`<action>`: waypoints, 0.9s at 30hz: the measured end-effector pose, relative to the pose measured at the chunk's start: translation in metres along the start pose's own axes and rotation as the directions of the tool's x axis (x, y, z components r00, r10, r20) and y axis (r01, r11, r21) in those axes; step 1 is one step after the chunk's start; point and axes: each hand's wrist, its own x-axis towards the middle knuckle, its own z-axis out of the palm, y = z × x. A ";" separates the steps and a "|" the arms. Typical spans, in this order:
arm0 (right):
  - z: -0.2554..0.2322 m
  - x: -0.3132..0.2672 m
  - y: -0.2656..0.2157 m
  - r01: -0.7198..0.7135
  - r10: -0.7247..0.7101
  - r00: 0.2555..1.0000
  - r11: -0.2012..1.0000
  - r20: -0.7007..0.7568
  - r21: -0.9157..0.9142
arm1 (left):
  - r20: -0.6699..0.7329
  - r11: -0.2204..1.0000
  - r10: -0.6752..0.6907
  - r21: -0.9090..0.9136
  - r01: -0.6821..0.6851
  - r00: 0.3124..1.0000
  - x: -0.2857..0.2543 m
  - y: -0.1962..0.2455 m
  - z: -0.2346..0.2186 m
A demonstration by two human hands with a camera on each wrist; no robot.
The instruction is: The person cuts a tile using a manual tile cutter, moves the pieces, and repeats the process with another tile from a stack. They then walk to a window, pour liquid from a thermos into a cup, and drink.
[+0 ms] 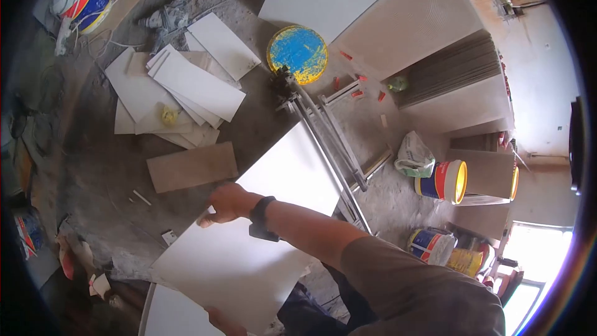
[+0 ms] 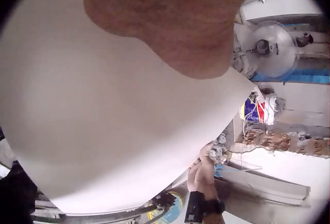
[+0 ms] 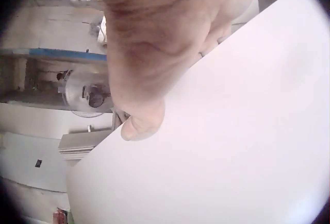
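Large white tile held tilted above the floor. Right hand pinches its far edge; left hand grips its near edge. Tile cutter just beside.

My left hand is mostly cut off at the bottom edge, under the big white tile. My fingers there stay hidden.
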 end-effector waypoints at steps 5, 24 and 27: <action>-0.010 0.011 0.025 0.082 -0.087 0.971 0.996 -0.222 -0.030 | -0.003 0.931 0.169 -0.329 -0.161 0.986 0.027 0.009 0.055; 0.257 -0.236 0.394 -0.434 0.433 0.900 0.901 -0.047 -0.009 | 0.050 0.988 0.128 -0.092 -0.123 0.991 0.265 -0.070 0.056; 0.261 -0.248 0.403 -0.624 0.780 0.588 0.267 0.215 0.735 | 0.035 0.992 0.113 -0.065 -0.110 0.993 0.281 -0.074 0.078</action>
